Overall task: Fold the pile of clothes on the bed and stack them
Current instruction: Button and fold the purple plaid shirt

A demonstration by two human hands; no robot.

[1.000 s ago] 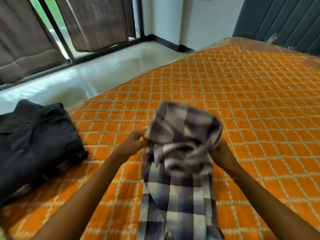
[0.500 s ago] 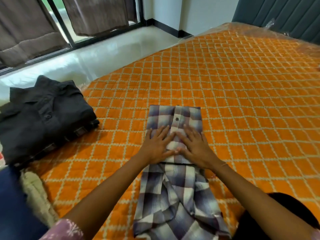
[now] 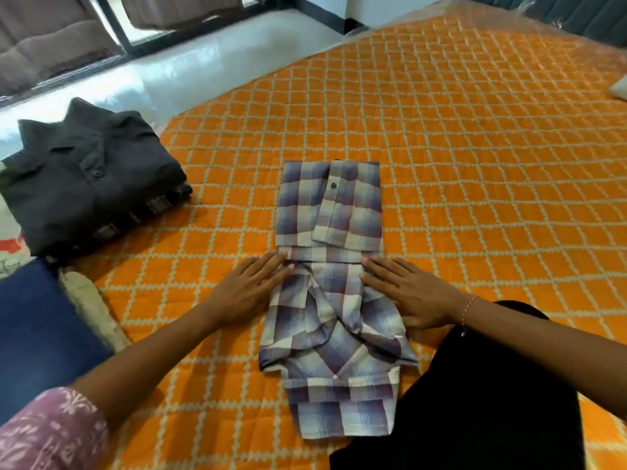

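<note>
A checked shirt point(image 3: 330, 266) of thin woven cotton, in blue-grey, mauve and cream squares, lies lengthwise on the bed point(image 3: 475, 164) in front of the person. Its far part is folded back into a neat rectangle with a dark button point(image 3: 333, 185) on the placket; the near part is rumpled into diagonal creases. The bed cover is orange quilting, stitched in a cream diamond lattice. The left hand point(image 3: 249, 290) lies flat, fingers straight and together, palm on the quilt and fingertips on the shirt's left edge. The right hand point(image 3: 410, 293) lies flat on the shirt's right edge, fingers straight and slightly spread, a thin cord on the wrist. Neither grips anything. A folded black shirt point(image 3: 91, 178) sits well apart at the left, atop a striped garment. No writing is legible.
</note>
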